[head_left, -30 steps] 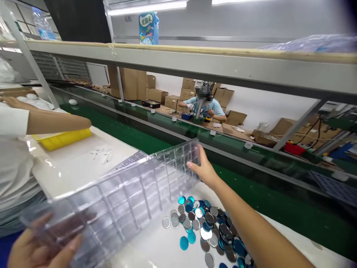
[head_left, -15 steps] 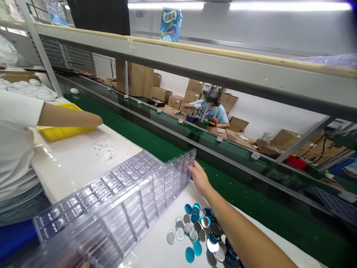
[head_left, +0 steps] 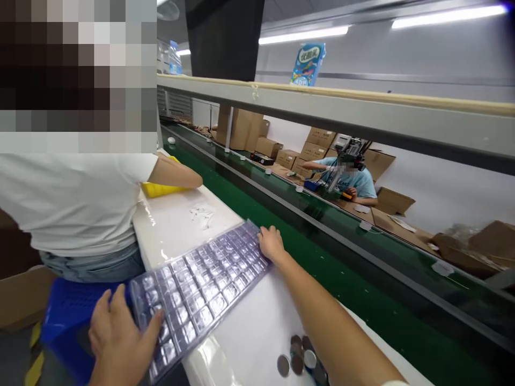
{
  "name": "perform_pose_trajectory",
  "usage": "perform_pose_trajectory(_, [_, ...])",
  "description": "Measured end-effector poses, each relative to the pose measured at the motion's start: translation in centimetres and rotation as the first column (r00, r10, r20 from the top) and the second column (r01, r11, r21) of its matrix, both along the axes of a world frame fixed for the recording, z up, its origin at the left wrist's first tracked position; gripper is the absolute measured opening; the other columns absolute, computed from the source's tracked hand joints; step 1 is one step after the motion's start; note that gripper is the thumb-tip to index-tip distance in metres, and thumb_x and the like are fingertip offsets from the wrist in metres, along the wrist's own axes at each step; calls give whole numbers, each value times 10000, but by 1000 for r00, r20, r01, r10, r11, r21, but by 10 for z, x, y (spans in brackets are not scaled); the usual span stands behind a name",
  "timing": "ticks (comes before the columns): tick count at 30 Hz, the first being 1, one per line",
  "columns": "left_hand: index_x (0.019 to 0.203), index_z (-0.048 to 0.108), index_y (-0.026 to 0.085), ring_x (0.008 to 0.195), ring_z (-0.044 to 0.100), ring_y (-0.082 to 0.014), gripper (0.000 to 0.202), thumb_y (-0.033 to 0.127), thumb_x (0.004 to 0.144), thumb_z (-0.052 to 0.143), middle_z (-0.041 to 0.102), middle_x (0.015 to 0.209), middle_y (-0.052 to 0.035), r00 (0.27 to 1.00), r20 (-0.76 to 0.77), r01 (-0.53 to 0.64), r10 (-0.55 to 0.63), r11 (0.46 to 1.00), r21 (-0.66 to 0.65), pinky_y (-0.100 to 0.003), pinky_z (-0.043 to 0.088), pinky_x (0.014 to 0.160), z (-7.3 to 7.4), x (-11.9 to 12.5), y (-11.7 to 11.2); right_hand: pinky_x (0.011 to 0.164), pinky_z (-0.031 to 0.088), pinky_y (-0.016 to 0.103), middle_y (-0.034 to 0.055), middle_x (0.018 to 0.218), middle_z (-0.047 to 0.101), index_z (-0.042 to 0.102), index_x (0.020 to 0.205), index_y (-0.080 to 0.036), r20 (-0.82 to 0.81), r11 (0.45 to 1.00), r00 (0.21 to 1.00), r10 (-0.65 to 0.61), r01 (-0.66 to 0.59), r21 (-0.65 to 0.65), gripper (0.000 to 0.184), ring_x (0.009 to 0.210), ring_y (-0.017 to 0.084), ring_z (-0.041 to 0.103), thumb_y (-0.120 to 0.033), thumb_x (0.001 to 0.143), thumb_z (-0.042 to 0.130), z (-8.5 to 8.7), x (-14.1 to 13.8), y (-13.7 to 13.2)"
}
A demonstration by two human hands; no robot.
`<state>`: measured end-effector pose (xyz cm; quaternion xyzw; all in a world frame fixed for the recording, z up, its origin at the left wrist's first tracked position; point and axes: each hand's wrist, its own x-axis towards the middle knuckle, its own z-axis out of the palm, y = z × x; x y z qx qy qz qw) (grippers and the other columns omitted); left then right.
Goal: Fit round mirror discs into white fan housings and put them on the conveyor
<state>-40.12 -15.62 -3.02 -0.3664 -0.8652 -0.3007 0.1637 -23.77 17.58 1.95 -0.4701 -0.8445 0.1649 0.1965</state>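
Observation:
A clear plastic blister tray [head_left: 205, 279] with rows of square pockets lies flat across the white table; its near-left end juts past the table edge. My left hand [head_left: 120, 338] is at that end, fingers spread, with the thumb over the pockets. At the far end, my right hand [head_left: 271, 245] has its fingers curled on the tray's corner. Whether a second tray lies directly beneath is hard to make out. Several round metal discs [head_left: 296, 358] sit near my right forearm, which partly covers them.
A co-worker in a white shirt [head_left: 80, 209] sits at the left by a yellow bin [head_left: 167, 186]. Small white pieces [head_left: 202, 214] lie beyond the tray. A green conveyor belt [head_left: 322, 268] runs alongside the table. Below left stands a blue plastic stool [head_left: 66, 316]. Another person [head_left: 362, 185] works across the belt.
The tray that was tilted up in my hands has come down flat over the one lying on the table. My left hand has come into view, and the view has turned left.

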Motion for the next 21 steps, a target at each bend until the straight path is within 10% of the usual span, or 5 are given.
perform_pose_trajectory(6, [1356,570,282,1462,233,-365,463,413,933,433,419,1547,-81,852,-162,420,-497,835,-355,-599,308,1115,21,-8,27,982,462,530,107,1365,531,536,1306,-195,218,996,975,37,-53,70,378,1179,287,561,-335,960,587,-6,-6,-12])
perform_pose_trajectory(11, [1454,399,370,1463,208,-375,606,616,901,412,315,1589,-24,845,63,487,-531,716,-500,-635,224,1137,26,-12,75,1165,98,593,78,1620,216,343,1495,-308,294,948,904,310,-319,-20,589,1472,335,171,-576,974,408,-14,-19,-30])
perform_pose_trajectory(15, [1461,391,355,1450,230,-403,622,597,891,443,323,1584,-56,843,64,481,-534,696,-533,-655,228,1117,20,-21,87,1159,41,603,109,1626,153,308,1521,-260,270,904,863,427,-407,-129,663,1486,349,108,-616,964,356,-5,-24,-42])
perform_pose_trajectory(18, [1416,498,291,1401,333,-440,588,556,893,448,412,1543,-117,815,37,496,-578,663,-561,-682,279,1068,27,-17,86,1179,121,526,86,1602,257,340,1507,-249,177,896,880,441,-421,-138,636,1483,291,172,-557,960,443,35,18,-47])
perform_pose_trajectory(21, [1395,499,249,1454,210,-414,555,513,916,403,219,1634,-50,764,-84,549,-639,713,-436,-683,146,1112,24,18,92,1187,171,450,-19,1597,283,261,1528,-305,57,933,932,357,-354,-65,588,1479,220,203,-500,991,402,75,131,-62])
